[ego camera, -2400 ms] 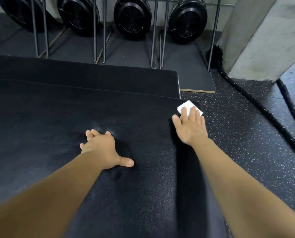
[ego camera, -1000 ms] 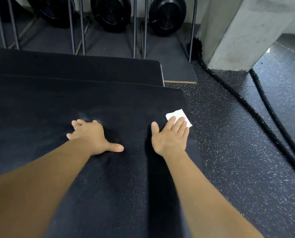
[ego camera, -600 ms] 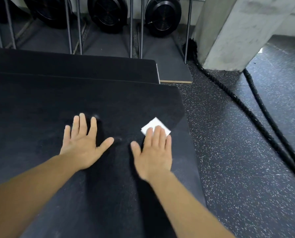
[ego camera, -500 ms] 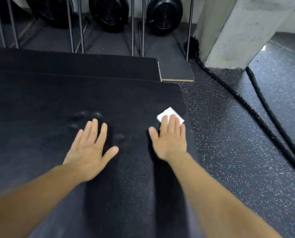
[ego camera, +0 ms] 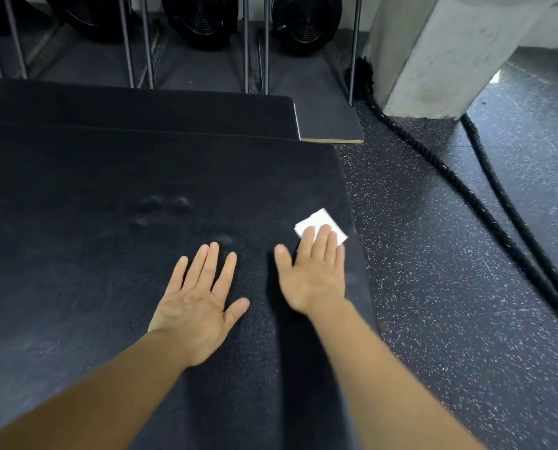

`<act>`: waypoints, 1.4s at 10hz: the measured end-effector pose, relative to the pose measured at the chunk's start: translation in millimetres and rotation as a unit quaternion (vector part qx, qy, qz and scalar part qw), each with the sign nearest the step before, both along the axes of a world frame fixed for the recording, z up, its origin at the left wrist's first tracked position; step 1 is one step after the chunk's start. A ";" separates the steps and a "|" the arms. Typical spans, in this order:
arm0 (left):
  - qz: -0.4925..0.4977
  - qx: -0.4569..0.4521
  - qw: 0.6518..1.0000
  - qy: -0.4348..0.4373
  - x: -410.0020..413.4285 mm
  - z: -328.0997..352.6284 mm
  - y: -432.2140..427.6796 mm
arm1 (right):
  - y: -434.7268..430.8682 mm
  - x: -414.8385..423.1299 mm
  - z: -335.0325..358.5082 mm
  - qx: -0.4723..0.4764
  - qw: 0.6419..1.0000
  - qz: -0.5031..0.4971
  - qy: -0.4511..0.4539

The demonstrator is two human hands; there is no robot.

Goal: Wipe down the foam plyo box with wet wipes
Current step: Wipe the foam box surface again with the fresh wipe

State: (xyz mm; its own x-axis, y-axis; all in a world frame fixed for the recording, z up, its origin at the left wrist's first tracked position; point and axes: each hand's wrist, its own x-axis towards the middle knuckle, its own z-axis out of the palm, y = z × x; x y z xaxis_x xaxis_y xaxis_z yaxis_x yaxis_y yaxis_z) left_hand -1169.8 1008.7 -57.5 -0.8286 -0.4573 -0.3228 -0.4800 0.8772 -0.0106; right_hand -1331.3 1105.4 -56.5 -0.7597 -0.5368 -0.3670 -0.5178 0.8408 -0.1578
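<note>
The black foam plyo box [ego camera: 109, 196] fills the left and middle of the head view; its top faces me. A folded white wet wipe [ego camera: 316, 220] lies on the top near the right edge. My right hand [ego camera: 315, 274] presses flat on the wipe with straight fingers, covering its near half. My left hand [ego camera: 199, 300] lies flat beside it with its fingers spread, holding nothing. Faint pale finger marks [ego camera: 164, 206] show on the box surface ahead of my left hand.
A second, lower black box [ego camera: 141, 108] sits behind the first. Beyond it stand metal rack posts [ego camera: 245, 43] with black weight plates [ego camera: 199, 21]. A concrete pillar [ego camera: 440, 50] rises at the upper right, and thick black ropes [ego camera: 485, 216] run across the speckled rubber floor [ego camera: 433, 287].
My left hand went from curled fingers pressing the box to a flat, spread palm and shifted nearer. My right hand slid the wipe left, then back toward the right edge.
</note>
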 end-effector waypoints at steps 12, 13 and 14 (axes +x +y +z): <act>0.022 0.027 0.999 -0.026 -4.1 -1.9 -1.4 | 30.3 102.1 6.7 -0.007 0.998 -0.056 -0.012; 0.024 0.029 0.999 -0.030 -4.5 -1.1 -1.4 | 29.8 118.7 3.7 -0.014 0.998 -0.052 -0.032; 0.023 0.030 0.999 -0.029 -4.5 -1.2 -1.8 | 28.5 92.5 1.4 -0.011 0.998 -0.060 -0.027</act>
